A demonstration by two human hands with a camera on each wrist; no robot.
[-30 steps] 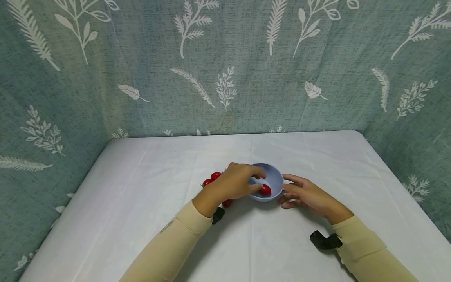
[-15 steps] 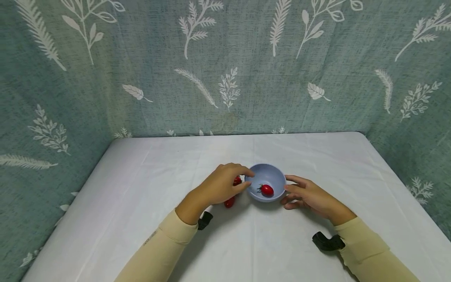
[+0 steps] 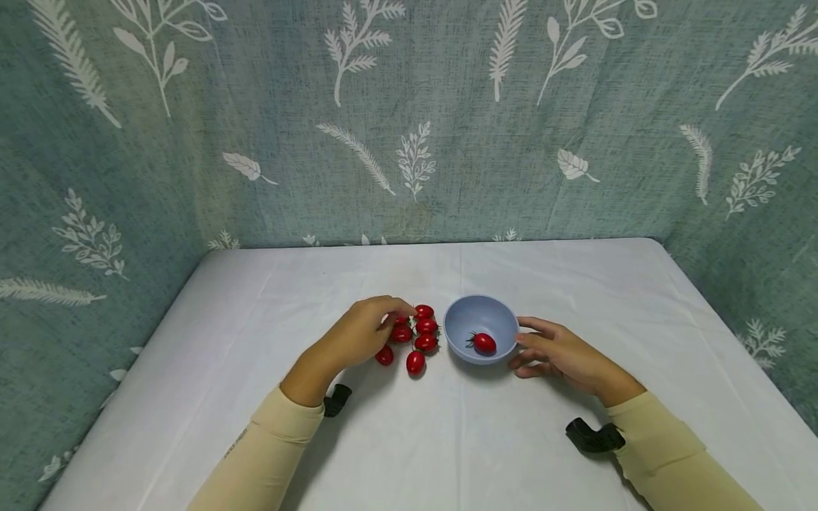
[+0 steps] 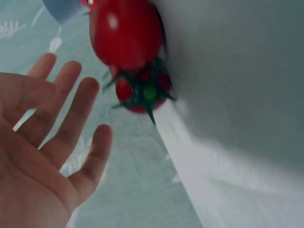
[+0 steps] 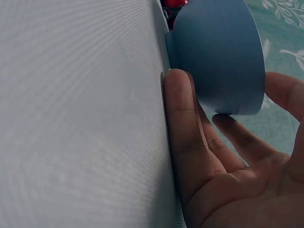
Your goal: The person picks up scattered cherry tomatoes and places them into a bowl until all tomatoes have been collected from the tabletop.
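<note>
A small blue bowl stands upright on the table, holding one red cherry tomato with a green stem top. Left of it lies a cluster of several cherry tomatoes. My left hand hovers at the left side of this cluster and partly covers it. In the left wrist view its fingers are spread, with nothing between them, beside a close tomato. My right hand is at the bowl's right side; in the right wrist view the thumb touches the rim and the other fingers lie along the wall of the bowl.
A white cloth covers the table. Green leaf-patterned fabric hangs behind and at both sides. Black curved pieces are at both wrists.
My left hand has drawn back leftward from the bowl, where it left a tomato, to the cluster, uncovering more of the tomatoes. The right hand stays at the bowl.
</note>
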